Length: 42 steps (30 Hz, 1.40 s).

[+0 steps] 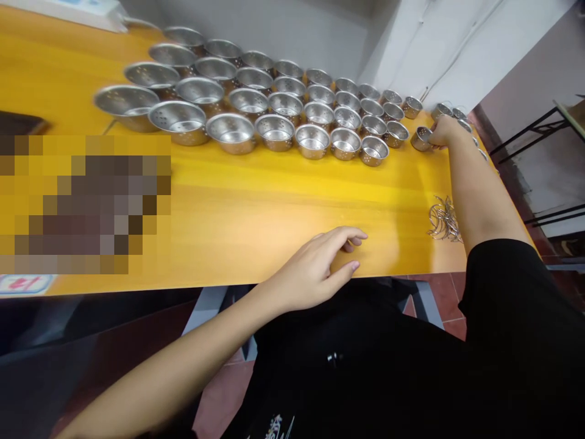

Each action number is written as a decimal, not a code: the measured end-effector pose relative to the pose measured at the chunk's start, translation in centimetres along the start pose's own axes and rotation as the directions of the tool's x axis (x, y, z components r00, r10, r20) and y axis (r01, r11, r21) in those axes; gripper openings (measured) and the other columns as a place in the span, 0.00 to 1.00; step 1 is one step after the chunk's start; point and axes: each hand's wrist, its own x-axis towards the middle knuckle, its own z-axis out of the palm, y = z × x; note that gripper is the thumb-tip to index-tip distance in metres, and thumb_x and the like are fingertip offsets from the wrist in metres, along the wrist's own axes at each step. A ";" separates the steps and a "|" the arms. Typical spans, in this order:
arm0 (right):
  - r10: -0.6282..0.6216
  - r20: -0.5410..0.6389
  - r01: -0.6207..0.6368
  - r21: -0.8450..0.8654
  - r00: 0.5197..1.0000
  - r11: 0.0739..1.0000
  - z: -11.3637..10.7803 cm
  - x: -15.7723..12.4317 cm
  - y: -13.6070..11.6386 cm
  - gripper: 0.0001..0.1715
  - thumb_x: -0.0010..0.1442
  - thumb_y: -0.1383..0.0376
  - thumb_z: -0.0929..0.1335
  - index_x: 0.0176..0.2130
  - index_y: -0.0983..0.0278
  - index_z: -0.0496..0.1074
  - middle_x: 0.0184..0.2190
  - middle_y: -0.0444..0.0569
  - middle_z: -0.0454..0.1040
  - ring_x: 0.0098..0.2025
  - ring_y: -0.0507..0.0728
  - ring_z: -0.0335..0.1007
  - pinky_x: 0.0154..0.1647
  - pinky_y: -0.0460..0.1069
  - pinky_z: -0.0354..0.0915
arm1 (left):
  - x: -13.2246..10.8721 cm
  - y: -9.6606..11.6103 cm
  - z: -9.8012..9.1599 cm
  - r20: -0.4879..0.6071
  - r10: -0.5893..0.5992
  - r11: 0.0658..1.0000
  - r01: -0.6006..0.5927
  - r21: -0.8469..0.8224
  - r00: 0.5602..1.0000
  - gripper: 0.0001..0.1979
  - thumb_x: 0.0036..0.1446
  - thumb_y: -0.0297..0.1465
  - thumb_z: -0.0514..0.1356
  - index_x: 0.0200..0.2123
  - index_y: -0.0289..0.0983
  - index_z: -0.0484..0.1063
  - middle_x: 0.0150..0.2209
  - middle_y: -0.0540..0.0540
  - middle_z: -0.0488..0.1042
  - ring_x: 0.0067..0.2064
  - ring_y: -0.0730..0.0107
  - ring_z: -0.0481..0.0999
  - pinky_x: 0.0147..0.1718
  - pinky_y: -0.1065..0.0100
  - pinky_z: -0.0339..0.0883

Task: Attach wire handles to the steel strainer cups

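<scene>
My right hand [442,132] is stretched far to the right, its fingers closed on the rim of a small perforated metal cup [420,139]. That cup is tilted slightly at the right end of the rows. My left hand [320,268] rests at the table's front edge, holding nothing, with thumb and fingers apart and loosely curved. Several rows of similar perforated metal cups [312,141] stand upright along the back of the yellow table [274,195]. Near my right forearm lies a small heap of bent metal wire pieces [443,219].
More metal cups [441,110] stand beyond my right hand, partly hidden by it. A white power strip [86,12] lies at the back left. A pixelated patch [86,204] hides part of the left side. A black metal frame [525,131] stands off the table's right end.
</scene>
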 end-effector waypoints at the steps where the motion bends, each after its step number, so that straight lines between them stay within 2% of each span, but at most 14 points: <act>1: 0.068 0.050 -0.067 -0.027 0.996 0.997 -0.2 -1.2 0.0 0.11 0.83 0.83 0.72 0.55 0.79 0.88 0.37 0.59 0.87 0.38 0.59 0.83 0.56 0.58 0.86 | 0.1 -0.1 0.0 -0.002 0.012 1.000 -0.012 0.009 1.000 0.19 0.88 0.38 0.63 0.73 0.41 0.74 0.69 0.33 0.88 0.67 0.40 0.92 0.71 0.30 0.88; 3: 0.116 0.124 -0.106 -0.082 0.985 0.991 -0.5 -4.1 -0.6 0.12 0.80 0.83 0.74 0.53 0.76 0.89 0.37 0.57 0.88 0.40 0.62 0.85 0.57 0.59 0.86 | 0.4 -0.2 0.1 -0.005 0.030 0.999 -0.030 0.027 1.000 0.19 0.87 0.39 0.62 0.73 0.41 0.74 0.69 0.33 0.88 0.66 0.40 0.92 0.71 0.31 0.87; 6: 0.079 0.159 -0.057 -0.138 0.984 0.989 -0.3 -9.3 -3.0 0.12 0.74 0.76 0.82 0.55 0.68 0.91 0.39 0.57 0.90 0.52 0.73 0.92 0.64 0.63 0.86 | 0.9 -0.7 0.3 -0.003 0.050 0.998 -0.050 0.030 0.999 0.20 0.86 0.40 0.62 0.73 0.41 0.74 0.69 0.32 0.87 0.67 0.39 0.92 0.71 0.32 0.87; 9: -0.096 0.155 0.118 -0.142 0.983 0.983 0.5 -14.7 -6.5 0.18 0.74 0.68 0.84 0.61 0.62 0.91 0.50 0.60 0.93 0.62 0.81 0.92 0.68 0.67 0.86 | 1.3 -1.2 0.5 -0.019 0.079 0.997 -0.079 0.019 0.997 0.21 0.85 0.41 0.62 0.73 0.40 0.73 0.71 0.31 0.85 0.67 0.40 0.90 0.73 0.32 0.86; 14: -0.367 0.172 0.358 0.084 0.914 0.930 2.0 -22.4 -12.2 0.20 0.75 0.61 0.84 0.63 0.57 0.89 0.58 0.58 0.93 0.64 0.81 0.91 0.68 0.66 0.84 | 1.6 -2.0 0.7 -0.105 0.073 0.993 -0.062 0.100 0.992 0.26 0.85 0.42 0.64 0.78 0.43 0.69 0.75 0.31 0.78 0.74 0.37 0.84 0.75 0.35 0.84; 18: -0.506 0.155 0.407 0.420 0.849 0.811 3.4 -27.4 -13.8 0.35 0.87 0.52 0.75 0.84 0.54 0.77 0.50 0.52 0.94 0.55 0.75 0.95 0.65 0.66 0.86 | 1.6 -2.4 1.1 -0.192 0.105 0.987 -0.079 0.141 0.976 0.33 0.81 0.40 0.66 0.82 0.43 0.63 0.80 0.30 0.72 0.81 0.36 0.78 0.83 0.32 0.77; 20: -0.532 0.096 0.408 0.534 0.841 0.741 3.7 -29.1 -13.3 0.43 0.90 0.49 0.72 0.93 0.55 0.68 0.52 0.54 0.94 0.55 0.75 0.95 0.67 0.68 0.86 | 1.7 -2.5 1.2 -0.213 0.113 0.983 -0.078 0.165 0.970 0.38 0.78 0.41 0.69 0.83 0.42 0.60 0.82 0.28 0.70 0.84 0.33 0.74 0.87 0.29 0.70; 22: -0.515 0.068 0.411 0.519 0.854 0.750 3.5 -29.9 -12.0 0.46 0.87 0.49 0.75 0.93 0.51 0.70 0.56 0.55 0.95 0.60 0.76 0.94 0.72 0.70 0.85 | 1.7 -2.5 1.2 -0.207 0.097 0.978 -0.054 0.202 0.973 0.43 0.76 0.42 0.71 0.85 0.42 0.58 0.84 0.25 0.69 0.87 0.28 0.70 0.88 0.23 0.66; 25: -0.363 0.021 0.306 0.497 0.931 0.812 2.4 -29.9 -8.9 0.38 0.86 0.49 0.76 0.88 0.46 0.78 0.60 0.53 0.94 0.62 0.77 0.94 0.72 0.72 0.87 | 1.7 -2.4 1.1 -0.176 0.068 0.959 -0.016 0.282 0.982 0.45 0.75 0.42 0.71 0.86 0.41 0.57 0.86 0.23 0.68 0.88 0.23 0.70 0.85 0.18 0.67; 28: -0.168 -0.022 0.159 0.460 0.985 0.873 1.6 -29.5 -4.9 0.33 0.86 0.53 0.75 0.82 0.51 0.83 0.58 0.55 0.94 0.60 0.77 0.95 0.73 0.73 0.87 | 1.7 -2.5 0.8 -0.154 0.068 0.958 -0.022 0.286 0.986 0.46 0.74 0.41 0.71 0.86 0.40 0.57 0.86 0.23 0.69 0.87 0.25 0.72 0.87 0.21 0.67; 32: 0.011 -0.069 0.026 0.515 0.998 0.857 1.7 -30.2 0.4 0.25 0.84 0.60 0.74 0.74 0.58 0.85 0.50 0.60 0.94 0.55 0.77 0.96 0.67 0.75 0.89 | 1.8 -3.3 0.2 -0.155 0.041 0.984 -0.013 0.175 0.987 0.48 0.72 0.43 0.74 0.86 0.42 0.58 0.86 0.24 0.69 0.88 0.27 0.73 0.90 0.25 0.66; 35: 0.137 -0.080 -0.064 0.588 0.987 0.806 1.9 -31.1 3.5 0.10 0.81 0.66 0.74 0.58 0.59 0.85 0.39 0.60 0.90 0.44 0.75 0.93 0.58 0.71 0.89 | 2.1 -3.8 -0.3 -0.166 -0.001 0.995 0.018 0.102 0.986 0.51 0.69 0.45 0.77 0.85 0.42 0.59 0.83 0.23 0.74 0.84 0.27 0.78 0.87 0.25 0.69; 38: 0.228 -0.078 -0.141 0.583 0.970 0.800 2.1 -31.0 5.0 0.04 0.80 0.68 0.77 0.49 0.59 0.83 0.37 0.60 0.88 0.39 0.71 0.89 0.52 0.66 0.86 | 2.3 -3.9 -0.6 -0.167 -0.053 0.996 0.064 0.061 0.985 0.50 0.67 0.46 0.77 0.84 0.40 0.62 0.77 0.25 0.79 0.78 0.30 0.83 0.83 0.26 0.72; 42: 0.144 -0.097 -0.061 0.585 0.985 0.809 2.7 -29.0 4.3 0.04 0.80 0.69 0.79 0.48 0.60 0.85 0.37 0.57 0.87 0.39 0.69 0.87 0.52 0.64 0.85 | 2.2 -3.9 -0.6 -0.187 -0.083 0.996 0.086 0.006 0.979 0.50 0.66 0.48 0.80 0.82 0.41 0.65 0.75 0.27 0.82 0.75 0.35 0.85 0.82 0.30 0.74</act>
